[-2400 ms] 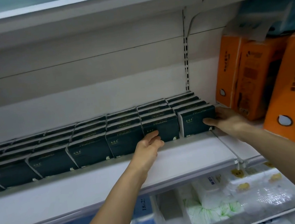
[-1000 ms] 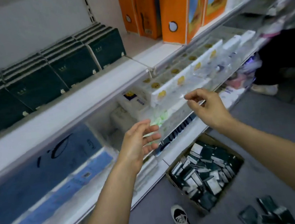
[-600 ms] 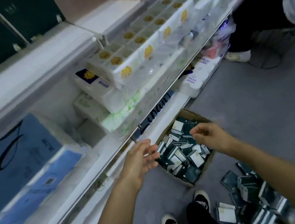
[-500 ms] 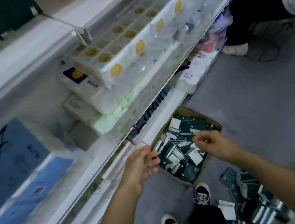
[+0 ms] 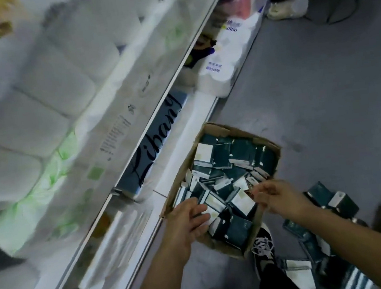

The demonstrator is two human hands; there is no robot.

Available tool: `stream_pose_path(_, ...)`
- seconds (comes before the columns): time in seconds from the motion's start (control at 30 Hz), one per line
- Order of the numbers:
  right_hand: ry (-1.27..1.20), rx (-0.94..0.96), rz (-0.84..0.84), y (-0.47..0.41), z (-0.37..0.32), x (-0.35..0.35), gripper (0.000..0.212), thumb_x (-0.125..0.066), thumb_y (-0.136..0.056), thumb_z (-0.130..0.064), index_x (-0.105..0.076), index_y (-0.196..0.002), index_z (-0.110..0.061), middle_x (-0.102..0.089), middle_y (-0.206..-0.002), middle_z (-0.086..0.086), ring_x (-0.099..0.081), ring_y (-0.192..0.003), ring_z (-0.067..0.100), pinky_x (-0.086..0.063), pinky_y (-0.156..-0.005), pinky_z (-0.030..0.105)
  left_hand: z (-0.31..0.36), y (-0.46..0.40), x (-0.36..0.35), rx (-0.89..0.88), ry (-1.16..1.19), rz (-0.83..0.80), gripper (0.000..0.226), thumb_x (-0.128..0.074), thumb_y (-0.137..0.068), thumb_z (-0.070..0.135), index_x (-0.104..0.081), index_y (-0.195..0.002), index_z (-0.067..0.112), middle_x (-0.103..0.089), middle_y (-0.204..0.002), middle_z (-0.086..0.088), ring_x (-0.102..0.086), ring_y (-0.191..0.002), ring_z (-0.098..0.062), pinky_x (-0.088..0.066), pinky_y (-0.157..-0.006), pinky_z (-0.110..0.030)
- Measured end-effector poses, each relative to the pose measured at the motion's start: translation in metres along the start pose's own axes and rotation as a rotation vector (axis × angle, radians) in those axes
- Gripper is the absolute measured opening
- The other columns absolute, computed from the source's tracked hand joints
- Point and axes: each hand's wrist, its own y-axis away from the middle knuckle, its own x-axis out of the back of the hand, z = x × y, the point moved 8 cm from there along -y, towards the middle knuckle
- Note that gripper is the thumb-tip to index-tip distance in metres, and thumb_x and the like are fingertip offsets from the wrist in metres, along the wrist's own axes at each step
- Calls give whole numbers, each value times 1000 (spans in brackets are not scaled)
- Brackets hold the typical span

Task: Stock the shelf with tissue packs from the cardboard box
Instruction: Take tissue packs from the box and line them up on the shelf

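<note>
A brown cardboard box [image 5: 216, 127] sits on the grey floor beside the bottom shelf, full of jumbled dark green tissue packs [image 5: 240, 153], some showing white faces. Both hands reach into its near end. My left hand [image 5: 188, 218] lies at the near left corner with straight fingers resting on the packs. My right hand [image 5: 277, 196] hovers over the near right edge, its fingers loosely curled, the tips at a white-faced pack. Neither hand plainly grips a pack.
More green packs [image 5: 333, 199] lie loose on the floor right of the box. My black shoe [image 5: 262, 243] stands against the box's near side. White roll packs [image 5: 225, 64] and a blue pack [image 5: 160, 136] fill the lower shelves at left. Another person's shoe [image 5: 285, 10] is at the top right.
I have turned from the shelf's green row down to the floor. Both hands dropped from the shelf and now reach into the box.
</note>
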Motion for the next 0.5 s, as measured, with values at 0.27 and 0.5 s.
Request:
stream_pose_path(0.27, -161, -213, 78, -140, 65, 14, 15, -55, -94, 5, -65, -85, 0, -57, -68, 12, -53, -46, 14, -39, -41, 22, -10, -175, -59, 163, -2, 14, 16, -48, -105, 22, -59, -108, 11, -65, -120, -13, -63, -108, -28, -54, -82, -36)
stream_pose_path(0.5, 92, -79, 264, -236, 76, 18, 8, -59, -96, -18, -66, -95, -17, -68, -100, 14, -64, -78, 26, -58, -73, 42, 15, -274, -79, -83, -393, 179, 52, -50, -105, 28, -39, -151, 7, -46, -150, -18, -49, -133, -35, -45, -103, -40)
